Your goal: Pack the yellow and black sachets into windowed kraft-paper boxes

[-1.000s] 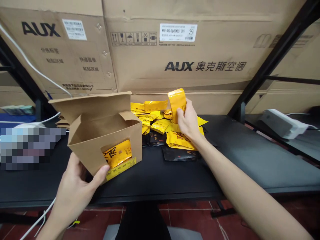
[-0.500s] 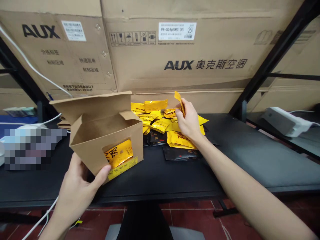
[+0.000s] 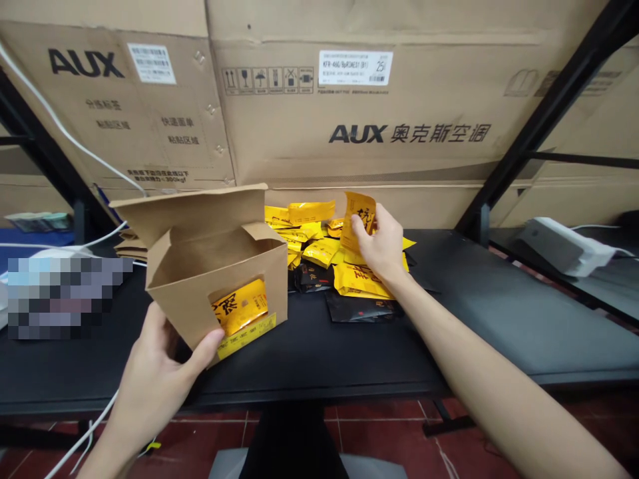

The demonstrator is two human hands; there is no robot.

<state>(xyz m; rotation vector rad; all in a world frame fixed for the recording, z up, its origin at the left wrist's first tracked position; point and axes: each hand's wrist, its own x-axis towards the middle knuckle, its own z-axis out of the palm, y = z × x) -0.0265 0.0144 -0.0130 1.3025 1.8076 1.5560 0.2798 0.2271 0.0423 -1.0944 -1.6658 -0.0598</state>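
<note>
My left hand [image 3: 170, 362] grips a brown cardboard box [image 3: 184, 309] by its lower left, thumb on the front face. The box is tilted with its lid flap raised; a yellow packet [image 3: 244, 307] shows through the front window. Over the pile at the middle of the table, my right hand [image 3: 382, 239] pinches a flat yellow sachet [image 3: 358, 216] with dark lettering, its face turned toward me. Beneath and beside that hand lie several yellow packets [image 3: 319, 251] and some black packets [image 3: 312, 276]. The box's inner bottom is hidden.
Large AUX cartons [image 3: 409, 159] stand behind the black table [image 3: 309, 359]. A white power adapter [image 3: 566, 246] lies at the right. White cables [image 3: 70, 143] run along the left, near folded brown cardboard [image 3: 130, 246]. Black metal frame bars rise on both sides.
The yellow sachet in my right hand has turned from edge-on to face-on, and that hand has shifted slightly. My left hand still holds the box, nearly unmoved.
</note>
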